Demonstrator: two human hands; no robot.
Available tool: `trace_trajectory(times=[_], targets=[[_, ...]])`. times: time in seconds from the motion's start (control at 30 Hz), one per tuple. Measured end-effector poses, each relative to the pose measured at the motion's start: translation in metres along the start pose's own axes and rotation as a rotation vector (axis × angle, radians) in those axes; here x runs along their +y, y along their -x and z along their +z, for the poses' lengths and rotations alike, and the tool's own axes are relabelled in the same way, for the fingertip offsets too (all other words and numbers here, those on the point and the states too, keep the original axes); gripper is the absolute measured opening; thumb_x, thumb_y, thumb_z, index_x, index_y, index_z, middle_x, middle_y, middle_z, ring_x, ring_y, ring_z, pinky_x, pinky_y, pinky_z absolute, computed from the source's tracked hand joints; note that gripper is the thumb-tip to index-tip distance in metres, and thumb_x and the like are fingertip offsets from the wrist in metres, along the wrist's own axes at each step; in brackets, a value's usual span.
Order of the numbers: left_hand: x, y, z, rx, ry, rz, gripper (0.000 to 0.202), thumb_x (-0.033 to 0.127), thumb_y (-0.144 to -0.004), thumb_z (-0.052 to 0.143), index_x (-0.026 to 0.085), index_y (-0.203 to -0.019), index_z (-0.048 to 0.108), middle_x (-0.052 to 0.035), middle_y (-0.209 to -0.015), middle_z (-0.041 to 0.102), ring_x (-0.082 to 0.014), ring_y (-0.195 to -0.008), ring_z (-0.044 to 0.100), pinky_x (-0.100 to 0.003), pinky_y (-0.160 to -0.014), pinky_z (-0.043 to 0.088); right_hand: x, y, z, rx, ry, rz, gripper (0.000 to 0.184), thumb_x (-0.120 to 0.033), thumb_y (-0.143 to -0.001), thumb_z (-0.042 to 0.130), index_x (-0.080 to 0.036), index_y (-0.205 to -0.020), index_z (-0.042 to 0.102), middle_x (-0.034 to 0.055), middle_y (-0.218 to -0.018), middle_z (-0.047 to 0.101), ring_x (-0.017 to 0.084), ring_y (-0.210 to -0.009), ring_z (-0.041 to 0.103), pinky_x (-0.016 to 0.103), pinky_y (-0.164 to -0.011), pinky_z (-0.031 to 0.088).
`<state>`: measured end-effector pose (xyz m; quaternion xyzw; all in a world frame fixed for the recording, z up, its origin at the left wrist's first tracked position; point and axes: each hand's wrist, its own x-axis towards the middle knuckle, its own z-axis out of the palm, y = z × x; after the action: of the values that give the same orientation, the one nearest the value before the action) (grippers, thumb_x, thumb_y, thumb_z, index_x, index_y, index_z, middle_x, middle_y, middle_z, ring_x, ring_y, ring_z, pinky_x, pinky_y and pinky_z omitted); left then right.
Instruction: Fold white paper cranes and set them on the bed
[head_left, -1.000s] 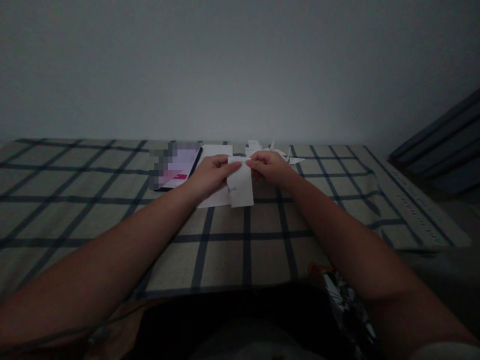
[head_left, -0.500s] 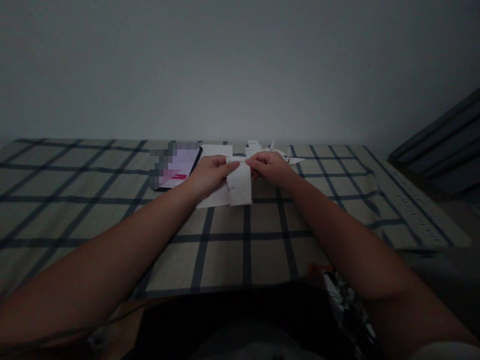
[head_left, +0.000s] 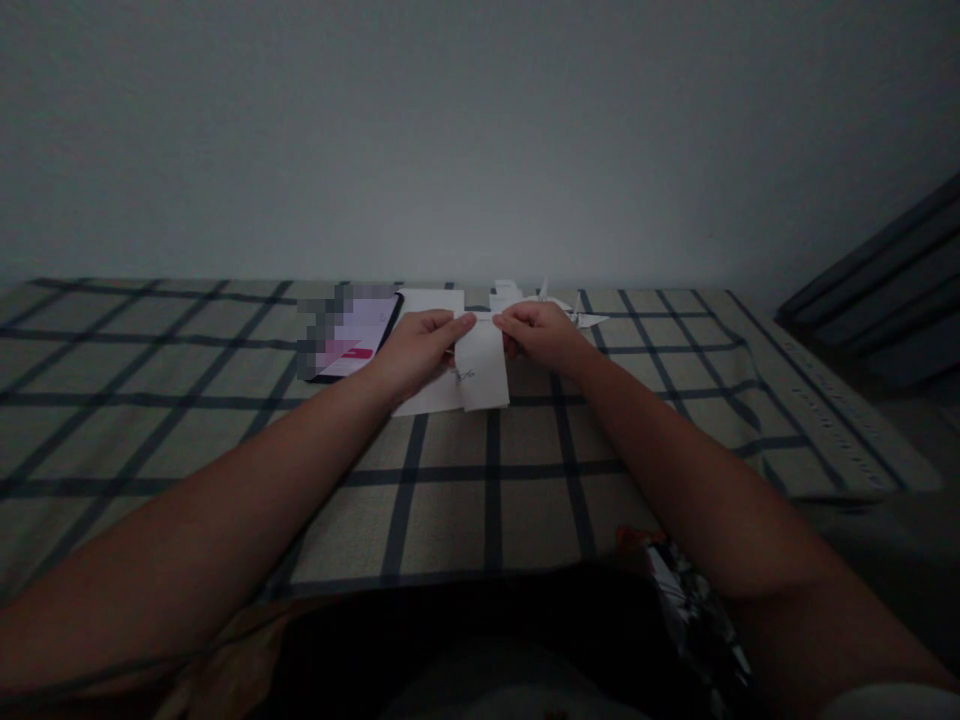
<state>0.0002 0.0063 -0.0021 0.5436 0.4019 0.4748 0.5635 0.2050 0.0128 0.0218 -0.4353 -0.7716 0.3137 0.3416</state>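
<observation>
Between my hands is a folded white paper [head_left: 482, 370] with a small dark mark near its left edge. My left hand [head_left: 426, 345] pinches its upper left corner, thumb on top. At the upper right edge, my right hand [head_left: 544, 335] pinches the same paper between thumb and fingers. A larger white sheet [head_left: 424, 403] lies partly beneath my left hand, much of it covered. Just behind my right hand sit folded white paper pieces with pointed tips [head_left: 591, 320], partly hidden by the hand.
A tablet or phone [head_left: 360, 330] with a lit, partly pixelated screen lies left of my left hand. A checked cloth [head_left: 450, 515] covers the table, which meets a plain wall [head_left: 480, 140]. Dark striped fabric [head_left: 892, 270] stands at the far right.
The lower end of the folded paper has swung slightly to the right. My left thumb has shifted a little left and up. Both hands keep their pinch.
</observation>
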Motion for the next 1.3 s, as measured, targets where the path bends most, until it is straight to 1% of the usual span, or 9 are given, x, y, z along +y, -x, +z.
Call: trace_trajectory(times=[0.3, 0.4, 0.5, 0.7, 0.83, 0.9, 1.0, 1.17, 1.3], targets=[[0.002, -0.001, 0.001, -0.001, 0.069, -0.019, 0.043, 0.053, -0.071, 0.085, 0.012, -0.078, 0.073, -0.0033, -0.068, 0.068, -0.0103, -0.057, 0.057, -0.022, -0.054, 0.043, 0.001, -0.001, 0.001, 0.038, -0.099, 0.005, 0.034, -0.032, -0.094, 0.057, -0.017, -0.064, 0.058, -0.0013, -0.057, 0.057, 0.011, -0.054, 0.052, 0.024, -0.055, 0.041], [0.004, 0.001, 0.000, -0.051, 0.055, -0.077, 0.043, 0.053, -0.070, 0.086, 0.013, -0.079, 0.074, -0.0039, -0.070, 0.069, -0.0104, -0.057, 0.058, -0.021, -0.052, 0.044, 0.006, -0.002, 0.001, 0.080, -0.148, 0.024, 0.034, -0.034, -0.094, 0.058, -0.018, -0.064, 0.057, -0.0022, -0.055, 0.056, 0.010, -0.053, 0.050, 0.023, -0.053, 0.040], [0.004, 0.002, 0.000, -0.100, 0.012, -0.092, 0.040, 0.050, -0.068, 0.088, 0.013, -0.071, 0.071, -0.0032, -0.066, 0.067, -0.0093, -0.055, 0.056, -0.021, -0.052, 0.045, 0.009, -0.003, 0.001, 0.132, -0.197, 0.049, 0.032, -0.036, -0.094, 0.060, -0.018, -0.068, 0.059, -0.0023, -0.056, 0.057, 0.010, -0.053, 0.051, 0.022, -0.053, 0.041], [0.003, 0.003, 0.001, -0.017, -0.030, -0.073, 0.037, 0.047, -0.071, 0.085, 0.012, -0.072, 0.070, -0.0048, -0.068, 0.069, -0.0113, -0.057, 0.060, -0.023, -0.056, 0.047, 0.010, -0.006, 0.004, 0.113, -0.349, 0.100, 0.033, -0.043, -0.093, 0.062, -0.017, -0.072, 0.060, -0.0026, -0.060, 0.059, 0.008, -0.051, 0.051, 0.020, -0.050, 0.042], [0.007, 0.003, 0.002, 0.055, -0.066, 0.016, 0.038, 0.048, -0.073, 0.083, 0.013, -0.068, 0.067, -0.0012, -0.060, 0.063, -0.0090, -0.050, 0.054, -0.022, -0.051, 0.043, 0.009, -0.005, 0.004, 0.007, -0.408, 0.119, 0.035, -0.048, -0.089, 0.067, -0.017, -0.075, 0.063, -0.0016, -0.064, 0.062, 0.008, -0.053, 0.053, 0.020, -0.051, 0.043], [0.011, 0.004, 0.002, 0.086, -0.132, 0.067, 0.040, 0.047, -0.074, 0.083, 0.014, -0.062, 0.063, 0.0010, -0.055, 0.058, -0.0073, -0.046, 0.049, -0.020, -0.048, 0.039, 0.008, -0.003, 0.004, -0.043, -0.382, 0.104, 0.034, -0.046, -0.085, 0.071, -0.016, -0.073, 0.063, -0.0012, -0.064, 0.062, 0.008, -0.054, 0.054, 0.020, -0.052, 0.044], [0.014, 0.005, 0.002, 0.089, -0.150, 0.072, 0.040, 0.047, -0.074, 0.083, 0.014, -0.062, 0.064, 0.0005, -0.055, 0.059, -0.0077, -0.047, 0.050, -0.020, -0.048, 0.040, 0.006, -0.001, 0.004, -0.029, -0.361, 0.109, 0.031, -0.042, -0.083, 0.073, -0.015, -0.071, 0.063, -0.0016, -0.061, 0.061, 0.008, -0.053, 0.053, 0.020, -0.052, 0.044], [0.010, 0.003, 0.002, 0.015, 0.024, -0.047, 0.039, 0.048, -0.068, 0.087, 0.013, -0.072, 0.069, -0.0034, -0.065, 0.068, -0.0115, -0.053, 0.059, -0.023, -0.051, 0.047, 0.008, -0.003, 0.004, 0.035, -0.383, 0.145, 0.026, -0.033, -0.086, 0.070, -0.015, -0.070, 0.063, -0.0019, -0.058, 0.060, 0.008, -0.052, 0.053, 0.019, -0.051, 0.043], [0.005, 0.002, 0.001, -0.055, 0.011, -0.088, 0.039, 0.046, -0.068, 0.088, 0.011, -0.079, 0.074, -0.0067, -0.072, 0.072, -0.0140, -0.061, 0.064, -0.026, -0.060, 0.052, 0.008, -0.006, 0.005, 0.068, -0.418, 0.175, 0.019, -0.029, -0.088, 0.069, -0.015, -0.075, 0.064, -0.0023, -0.059, 0.061, 0.007, -0.052, 0.054, 0.019, -0.051, 0.045]])
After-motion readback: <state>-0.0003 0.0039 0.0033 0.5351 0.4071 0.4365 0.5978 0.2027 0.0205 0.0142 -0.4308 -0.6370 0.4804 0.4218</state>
